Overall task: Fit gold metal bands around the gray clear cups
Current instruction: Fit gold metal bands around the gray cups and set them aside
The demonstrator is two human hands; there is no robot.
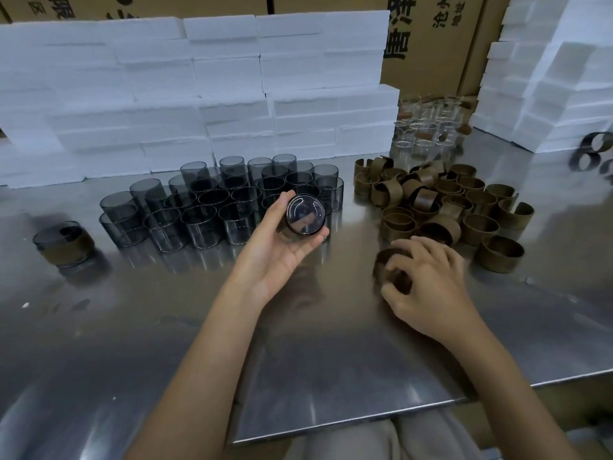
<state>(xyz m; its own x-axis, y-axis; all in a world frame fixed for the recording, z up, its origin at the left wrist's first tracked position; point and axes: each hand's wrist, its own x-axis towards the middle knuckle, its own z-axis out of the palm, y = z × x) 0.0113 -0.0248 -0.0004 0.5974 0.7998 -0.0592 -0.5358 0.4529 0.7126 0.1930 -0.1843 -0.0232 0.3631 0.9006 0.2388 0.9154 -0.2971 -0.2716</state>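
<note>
The left hand (282,250) is holding a gray cup (304,216) sideways, while the right hand (428,277), just beside, is pinching a gold band (388,267).

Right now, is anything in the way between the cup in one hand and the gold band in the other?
Nothing visible. The left hand holds a gray cup, the right hand grips a gold band, and only bare steel table lies between them.
</note>
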